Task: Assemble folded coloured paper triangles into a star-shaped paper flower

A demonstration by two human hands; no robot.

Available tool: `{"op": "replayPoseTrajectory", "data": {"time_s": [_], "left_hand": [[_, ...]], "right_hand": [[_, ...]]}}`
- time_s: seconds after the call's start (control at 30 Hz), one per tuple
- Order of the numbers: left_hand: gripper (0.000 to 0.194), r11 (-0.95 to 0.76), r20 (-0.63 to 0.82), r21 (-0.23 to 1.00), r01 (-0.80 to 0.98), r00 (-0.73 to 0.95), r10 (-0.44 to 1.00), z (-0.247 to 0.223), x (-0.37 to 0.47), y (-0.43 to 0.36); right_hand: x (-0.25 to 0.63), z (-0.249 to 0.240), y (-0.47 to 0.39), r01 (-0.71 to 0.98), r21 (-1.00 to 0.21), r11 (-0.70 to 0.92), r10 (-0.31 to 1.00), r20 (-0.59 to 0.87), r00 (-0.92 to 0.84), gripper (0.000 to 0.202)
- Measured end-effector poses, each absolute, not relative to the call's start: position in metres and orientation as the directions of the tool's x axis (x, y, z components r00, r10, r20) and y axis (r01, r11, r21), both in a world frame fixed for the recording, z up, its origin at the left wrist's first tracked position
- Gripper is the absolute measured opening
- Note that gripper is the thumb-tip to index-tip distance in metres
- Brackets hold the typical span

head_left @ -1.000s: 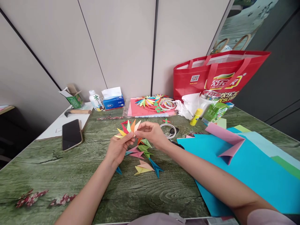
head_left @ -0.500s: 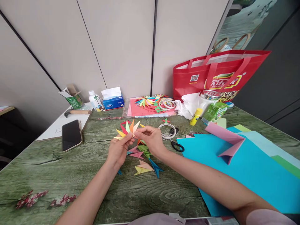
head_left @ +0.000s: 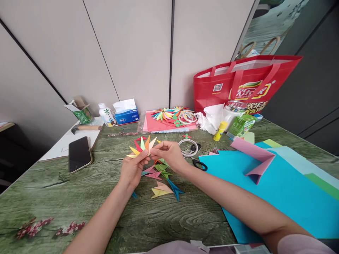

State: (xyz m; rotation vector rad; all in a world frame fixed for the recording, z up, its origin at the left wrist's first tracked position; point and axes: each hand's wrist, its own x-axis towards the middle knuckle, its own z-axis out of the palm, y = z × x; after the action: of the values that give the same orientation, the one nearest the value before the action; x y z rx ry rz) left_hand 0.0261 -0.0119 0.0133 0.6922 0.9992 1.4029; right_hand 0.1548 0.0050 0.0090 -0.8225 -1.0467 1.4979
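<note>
While folded pieces [head_left: 160,192] lie at five o'clock from the paper fan [head_left: 143,144], the left hand [head_left: 134,167] pinches its base; the right hand [head_left: 171,157], at four, pinches its pale end; beyond, a yellow tip [head_left: 158,141] has emerged, suggesting joining continues.

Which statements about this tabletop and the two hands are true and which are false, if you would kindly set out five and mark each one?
1. The left hand holds a fan of folded paper. True.
2. The right hand is holding the scissors. False: it is pinched at the edge of the fan of folded paper, and the scissors lie on the table.
3. The pink sheet rests on the blue sheet. True.
4. The phone lies inside the red bag. False: it lies at the left, near the hammer.
5. The glue stick is yellow. True.
</note>
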Motion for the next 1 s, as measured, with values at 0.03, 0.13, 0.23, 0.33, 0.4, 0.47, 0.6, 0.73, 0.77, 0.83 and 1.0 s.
{"op": "replayPoseTrajectory", "data": {"time_s": [0.03, 0.13, 0.23, 0.33, 0.4, 0.47, 0.6, 0.73, 0.77, 0.83, 1.0], "left_hand": [[0.015, 0.087, -0.153, 0.880, -0.468, -0.106, 0.983, 0.013, 0.026, -0.012], [0.015, 0.073, -0.153, 0.879, -0.471, -0.133, 0.979, 0.013, 0.026, -0.012], [0.016, 0.067, -0.158, 0.877, -0.475, -0.156, 0.975, 0.013, 0.026, -0.013], [0.017, 0.072, -0.165, 0.876, -0.478, -0.155, 0.974, 0.014, 0.027, -0.014], [0.017, 0.069, -0.167, 0.872, -0.485, -0.160, 0.973, 0.014, 0.028, -0.014], [0.016, 0.069, -0.172, 0.866, -0.495, -0.166, 0.971, 0.013, 0.028, -0.014], [0.015, 0.095, -0.162, 0.883, -0.460, -0.109, 0.981, 0.013, 0.024, -0.011], [0.014, 0.121, -0.149, 0.914, -0.387, -0.044, 0.988, 0.014, 0.018, -0.010], [0.014, 0.128, -0.153, 0.914, -0.385, -0.035, 0.988, 0.014, 0.018, -0.010], [0.013, 0.142, -0.162, 0.906, -0.398, -0.018, 0.987, 0.015, 0.019, -0.010], [0.012, 0.153, -0.188, 0.864, -0.480, -0.025, 0.982, 0.015, 0.024, -0.011]], "right_hand": [[0.155, 0.010, 0.005, -0.378, -0.925, -0.031, 0.982, 0.042, -0.184, 0.025], [0.152, 0.011, 0.004, -0.411, -0.910, -0.050, 0.986, 0.020, -0.164, 0.026], [0.149, 0.010, 0.000, -0.451, -0.890, -0.071, 0.990, -0.009, -0.139, 0.024], [0.148, 0.008, -0.002, -0.464, -0.883, -0.069, 0.990, -0.004, -0.141, 0.022], [0.148, 0.008, -0.003, -0.468, -0.881, -0.062, 0.990, 0.006, -0.142, 0.022], [0.148, 0.008, -0.004, -0.476, -0.878, -0.056, 0.991, 0.010, -0.136, 0.022], [0.151, 0.011, -0.002, -0.445, -0.894, -0.060, 0.989, 0.008, -0.150, 0.023], [0.156, 0.014, 0.003, -0.358, -0.932, -0.058, 0.980, 0.015, -0.196, 0.027], [0.157, 0.014, 0.004, -0.346, -0.937, -0.051, 0.980, 0.020, -0.200, 0.027], [0.158, 0.014, 0.004, -0.336, -0.941, -0.030, 0.981, 0.037, -0.189, 0.028], [0.155, 0.011, 0.001, -0.317, -0.946, 0.058, 0.984, 0.109, -0.144, 0.026]]}}
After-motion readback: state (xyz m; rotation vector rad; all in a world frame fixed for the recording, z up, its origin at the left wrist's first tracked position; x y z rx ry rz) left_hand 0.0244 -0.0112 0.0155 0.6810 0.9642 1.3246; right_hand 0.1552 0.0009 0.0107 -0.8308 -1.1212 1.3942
